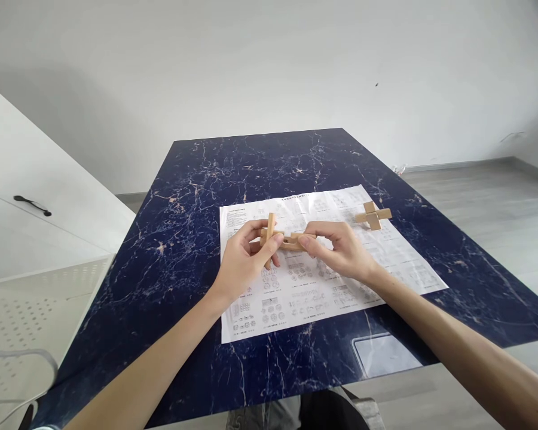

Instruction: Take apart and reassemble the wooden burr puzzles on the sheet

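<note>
Two hands, both pinching wood. Left hand (242, 254): thumb and fingers closed on an upright bar (271, 222) plus the near end of a notched bar (291, 245). Right hand (341, 248): thumb and index clamped on the notched bar's other end. So the notched bar sits right between the fingertips of both hands; the upright one is at the left thumb. Can't tell if the two interlock, left fingers cover the joint. Could be more pieces in there too.

Handling, my read: light, stiff, dry wood, decent friction, not slippery. Fairly tough, though thinned sections at the notch look like the weak spot. Take hold at the solid ends, thumb against index; stay off the cutout, don't lever across it.

Axes: notched bar's long axis runs left hand to right hand, recess facing up. Upright bar is roughly square to it, free end pointing up and away from the left thumb.

Printed sheet (246, 283) lies under both hands. Wooden cross (371, 215) rests on it, beyond the right hand, on its outer side.
</note>
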Tool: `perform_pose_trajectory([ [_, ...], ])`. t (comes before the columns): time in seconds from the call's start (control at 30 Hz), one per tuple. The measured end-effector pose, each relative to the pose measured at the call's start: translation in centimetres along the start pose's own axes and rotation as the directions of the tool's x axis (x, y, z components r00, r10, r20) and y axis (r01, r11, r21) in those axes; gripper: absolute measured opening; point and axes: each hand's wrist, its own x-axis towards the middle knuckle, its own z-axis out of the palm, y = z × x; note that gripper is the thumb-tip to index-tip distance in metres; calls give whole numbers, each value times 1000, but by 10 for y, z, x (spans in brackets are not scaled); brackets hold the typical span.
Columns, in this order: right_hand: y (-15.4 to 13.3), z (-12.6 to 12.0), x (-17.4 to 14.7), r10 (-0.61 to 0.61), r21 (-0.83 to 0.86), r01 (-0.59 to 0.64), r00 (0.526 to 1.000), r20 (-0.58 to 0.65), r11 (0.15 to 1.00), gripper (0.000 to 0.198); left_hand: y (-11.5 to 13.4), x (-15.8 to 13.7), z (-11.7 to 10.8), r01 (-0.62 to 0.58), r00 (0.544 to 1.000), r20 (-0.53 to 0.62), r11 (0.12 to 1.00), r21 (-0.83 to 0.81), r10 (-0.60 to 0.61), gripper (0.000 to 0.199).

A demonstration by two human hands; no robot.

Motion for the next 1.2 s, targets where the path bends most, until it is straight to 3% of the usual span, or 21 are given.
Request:
perform_pose_trajectory([
  [0.2,0,-3,1,6,-33,-7,1000,-27,999,43,0,1,0,-13,1000,-9,1000,6,13,40],
  [0.47,2,0,-1,24,18,-24,999,48,1000,41,3,-2,-2,0,999,42,999,33,-1,36],
  [1.2,1,0,-1,33,28,-34,999,28,999,41,4,0,-3,-32,998,63,999,21,31,35],
])
